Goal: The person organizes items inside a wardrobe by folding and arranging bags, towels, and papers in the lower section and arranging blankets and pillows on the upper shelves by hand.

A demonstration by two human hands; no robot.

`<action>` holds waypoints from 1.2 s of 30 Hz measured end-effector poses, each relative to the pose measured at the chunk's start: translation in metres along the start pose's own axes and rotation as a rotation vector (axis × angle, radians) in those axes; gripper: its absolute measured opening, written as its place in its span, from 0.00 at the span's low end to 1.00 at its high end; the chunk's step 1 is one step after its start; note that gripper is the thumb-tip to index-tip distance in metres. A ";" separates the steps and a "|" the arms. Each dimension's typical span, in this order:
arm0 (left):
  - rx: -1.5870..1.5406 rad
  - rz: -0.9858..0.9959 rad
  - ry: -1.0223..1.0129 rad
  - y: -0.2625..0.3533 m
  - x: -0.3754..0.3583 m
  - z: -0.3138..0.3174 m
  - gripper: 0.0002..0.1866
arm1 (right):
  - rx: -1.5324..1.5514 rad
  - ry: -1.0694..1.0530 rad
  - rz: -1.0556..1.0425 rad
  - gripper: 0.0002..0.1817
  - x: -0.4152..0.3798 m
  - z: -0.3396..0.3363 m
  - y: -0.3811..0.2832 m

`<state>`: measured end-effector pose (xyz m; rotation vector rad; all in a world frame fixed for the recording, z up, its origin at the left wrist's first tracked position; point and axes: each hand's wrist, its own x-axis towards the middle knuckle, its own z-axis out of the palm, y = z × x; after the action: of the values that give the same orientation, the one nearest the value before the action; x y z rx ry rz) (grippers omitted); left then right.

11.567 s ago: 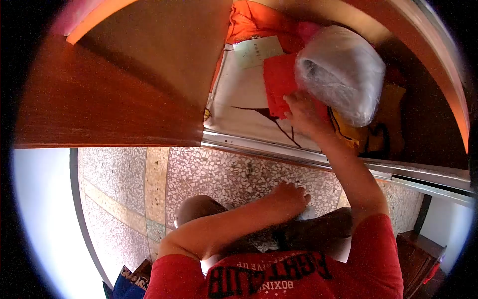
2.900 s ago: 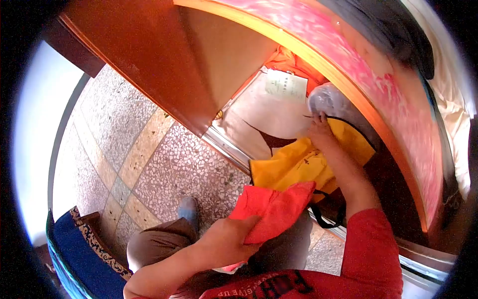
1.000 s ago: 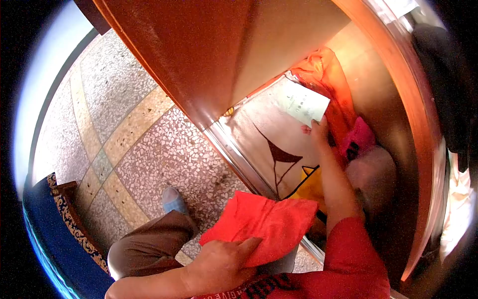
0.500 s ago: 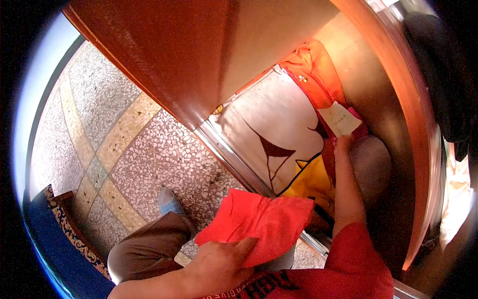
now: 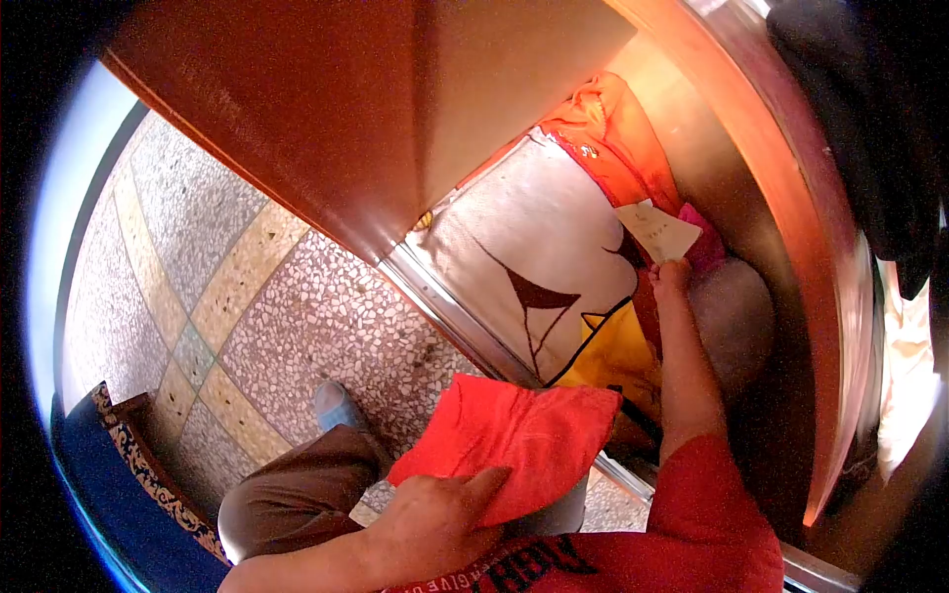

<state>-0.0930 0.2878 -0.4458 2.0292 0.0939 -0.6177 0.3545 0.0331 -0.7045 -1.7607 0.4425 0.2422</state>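
My left hand (image 5: 443, 516) is closed on a flat red piece (image 5: 514, 445) that looks like folded cloth, holding it above my lap by its lower edge. Its thumb lies along the top of the red piece. My right hand (image 5: 672, 274) reaches into a wooden cabinet and pinches the lower edge of a small cream paper (image 5: 660, 234) with faint marks on it. Under and beside the paper lie a pink cloth (image 5: 704, 237) and an orange cloth (image 5: 625, 143). A white printed fabric (image 5: 539, 232) with dark shapes and a yellow patch fills the cabinet floor.
A brown wooden door (image 5: 326, 109) stands open at the upper left. Along the cabinet's front runs a metal rail (image 5: 455, 318). Speckled tile floor (image 5: 316, 306) lies to the left, with blue furniture with patterned trim (image 5: 148, 474) at lower left. Dark fabric (image 5: 860, 128) hangs at right.
My right hand and the paper have shifted slightly left and up, and the paper has tilted. My left hand keeps the red piece in nearly the same place. The view has shifted slightly.
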 end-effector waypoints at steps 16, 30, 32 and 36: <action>-0.027 -0.013 -0.040 0.002 0.003 -0.005 0.33 | -0.898 0.144 -0.789 0.16 0.036 -0.016 -0.015; -0.061 -0.016 -0.079 0.004 0.005 -0.004 0.31 | -1.129 -0.062 -1.221 0.17 -0.002 0.037 -0.115; -0.086 -0.001 -0.065 0.003 0.004 -0.002 0.31 | -1.290 -0.065 -1.099 0.16 0.004 0.035 -0.113; -0.071 -0.070 -0.087 0.007 0.007 -0.001 0.34 | -1.262 -0.204 -0.829 0.16 -0.086 0.069 -0.142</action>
<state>-0.0843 0.2843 -0.4431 1.9341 0.1340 -0.7361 0.3420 0.1404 -0.5606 -2.9087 -0.7982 0.0823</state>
